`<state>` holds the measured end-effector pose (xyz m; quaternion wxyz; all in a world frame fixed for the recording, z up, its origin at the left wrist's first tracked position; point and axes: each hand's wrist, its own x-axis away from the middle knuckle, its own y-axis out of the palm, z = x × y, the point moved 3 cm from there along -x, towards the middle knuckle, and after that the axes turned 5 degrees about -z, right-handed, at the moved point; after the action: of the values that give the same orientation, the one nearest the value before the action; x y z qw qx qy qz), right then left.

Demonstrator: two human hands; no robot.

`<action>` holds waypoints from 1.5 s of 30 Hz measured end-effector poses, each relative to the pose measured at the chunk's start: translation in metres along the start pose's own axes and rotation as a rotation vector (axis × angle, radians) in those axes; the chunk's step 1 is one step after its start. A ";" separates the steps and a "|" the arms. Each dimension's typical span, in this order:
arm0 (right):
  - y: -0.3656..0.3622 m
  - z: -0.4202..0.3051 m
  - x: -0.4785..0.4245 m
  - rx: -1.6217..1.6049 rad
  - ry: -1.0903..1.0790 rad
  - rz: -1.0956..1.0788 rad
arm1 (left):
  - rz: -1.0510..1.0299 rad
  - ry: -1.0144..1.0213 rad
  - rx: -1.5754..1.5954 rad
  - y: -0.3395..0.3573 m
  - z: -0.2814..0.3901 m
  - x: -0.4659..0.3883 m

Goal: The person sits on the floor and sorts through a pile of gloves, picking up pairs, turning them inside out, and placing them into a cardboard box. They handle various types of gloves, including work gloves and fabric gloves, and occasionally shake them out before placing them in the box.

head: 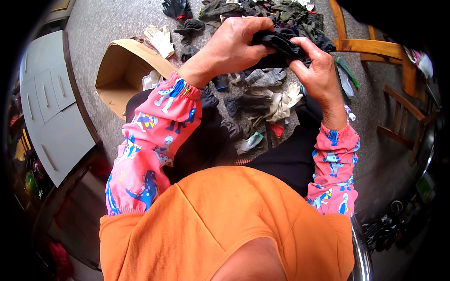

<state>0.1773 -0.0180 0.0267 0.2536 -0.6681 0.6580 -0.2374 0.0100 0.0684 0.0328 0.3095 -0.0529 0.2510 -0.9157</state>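
Note:
Both hands grip a piece of black fabric point(277, 42), perhaps a glove, bunched between them above the floor. My left hand point(240, 44) pinches its left end between thumb and fingers. On the other end, my right hand point(314, 66) has its thumb and forefinger closed. Below and beyond the hands lie heaps of loose gloves; grey and black ones point(291, 12) make up the far heap. White gloves point(283, 105) lie nearer, beside a dark glove point(242, 104). A single white work glove point(160, 40) rests apart on the left.
An open cardboard box point(117, 75) stands by my left forearm, with white cloth inside. A wooden frame point(372, 45) and a wooden chair point(404, 119) are at the right. A green-handled tool point(347, 72) lies on the floor. Grey drawers point(52, 102) stand far left.

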 end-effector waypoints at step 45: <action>-0.150 -0.101 0.326 -0.228 0.296 0.563 | -0.472 0.104 0.199 0.120 0.041 0.044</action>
<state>0.2319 -0.3456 0.1958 0.1343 -0.4425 0.8687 -0.1774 0.0496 -0.0567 0.0064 0.0777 -0.0320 0.1559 -0.9842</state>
